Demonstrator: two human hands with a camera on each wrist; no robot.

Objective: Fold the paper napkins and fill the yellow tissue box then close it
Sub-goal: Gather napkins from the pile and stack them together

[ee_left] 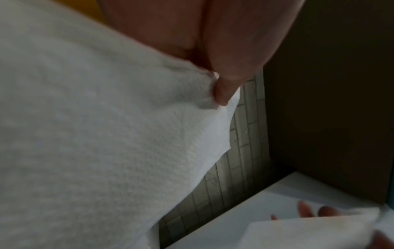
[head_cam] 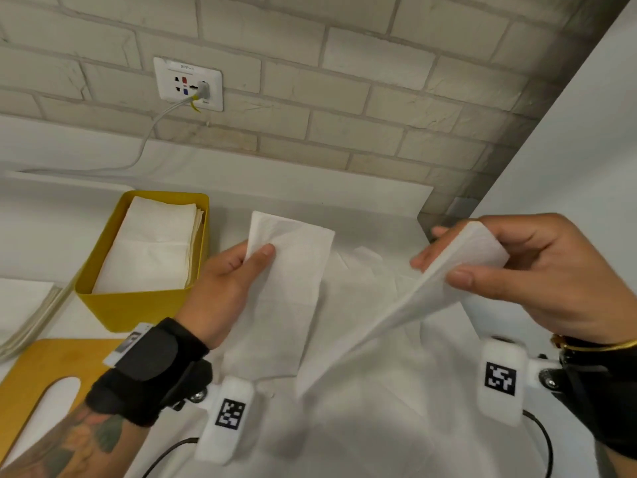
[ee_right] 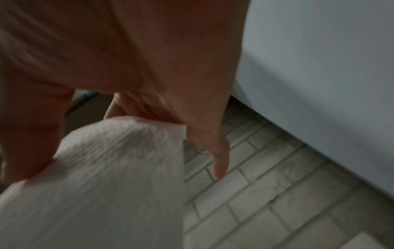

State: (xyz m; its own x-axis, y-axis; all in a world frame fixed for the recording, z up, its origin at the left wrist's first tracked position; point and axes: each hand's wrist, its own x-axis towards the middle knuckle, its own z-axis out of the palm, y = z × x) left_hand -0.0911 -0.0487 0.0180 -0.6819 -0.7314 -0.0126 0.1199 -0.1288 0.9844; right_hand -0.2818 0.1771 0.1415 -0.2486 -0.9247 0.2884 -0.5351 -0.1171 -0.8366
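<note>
Nearest, the yellow lid (head_cam: 38,370) lies flat at the bench's (head_cam: 362,208) front left. Above loose napkins, the left hand (head_cam: 220,291) pinches a folded napkin (head_cam: 286,284) between thumb and fingers, and the right hand (head_cam: 551,270) grips another napkin (head_cam: 431,298). Farther left stands the open yellow tissue box (head_cam: 127,305), stacked with napkins, below a wall socket (head_cam: 189,83).

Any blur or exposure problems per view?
Head view: bright, mostly sharp; right hand and its napkin slightly motion-blurred, brick lines bowed by the wide lens. Left wrist: dim, napkin soft. Right wrist: dim, napkin smeared.
</note>
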